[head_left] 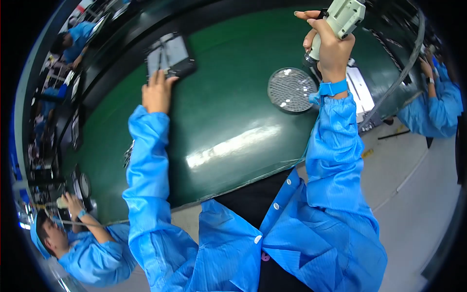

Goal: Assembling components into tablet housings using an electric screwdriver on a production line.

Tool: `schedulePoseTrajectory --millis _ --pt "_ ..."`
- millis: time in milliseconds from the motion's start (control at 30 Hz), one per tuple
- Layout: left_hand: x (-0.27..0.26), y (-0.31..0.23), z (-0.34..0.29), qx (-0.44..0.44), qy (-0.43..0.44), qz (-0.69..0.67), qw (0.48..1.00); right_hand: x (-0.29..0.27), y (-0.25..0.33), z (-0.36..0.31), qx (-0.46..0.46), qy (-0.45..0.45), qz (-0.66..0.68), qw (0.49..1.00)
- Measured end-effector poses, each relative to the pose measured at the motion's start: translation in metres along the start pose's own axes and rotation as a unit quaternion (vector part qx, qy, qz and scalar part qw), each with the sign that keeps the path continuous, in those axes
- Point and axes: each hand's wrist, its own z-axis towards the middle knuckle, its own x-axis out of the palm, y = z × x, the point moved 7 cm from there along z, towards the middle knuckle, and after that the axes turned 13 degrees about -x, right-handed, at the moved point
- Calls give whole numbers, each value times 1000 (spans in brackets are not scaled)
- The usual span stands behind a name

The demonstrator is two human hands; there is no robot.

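Pale green tool [345, 18], green tabletop [228, 92], blue sleeves [147, 160], grey crosshatched disc [291, 88]

The green tabletop [224, 87] carries a black-framed device [179, 52] and round dish [291, 90].

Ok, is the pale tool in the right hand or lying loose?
In hand: the right hand grips the tool, fingers curled around its narrower part. Whether it is running, I cannot tell.
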Motion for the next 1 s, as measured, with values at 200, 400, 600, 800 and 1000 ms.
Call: schedulePoseTrajectory --millis 200,400,600,800,1000 --pt "59 41 60 7 -26 -21 999 -45 6 7 -2 -62 -50 997" --pt "64 65 81 1 7 -54 999 -24 -6 -9 32 11 -10 999" --pt "-99 54 36 6 -5 -162 987 6 -22 -32 -12 140 -18 990" --pt "-135 155 -52 -182 167 -121 961 -8 -16 -26 64 129 -5 990" --pt "-121 166 -115 -211 219 -126 944 4 -18 -34 36 134 2 990"
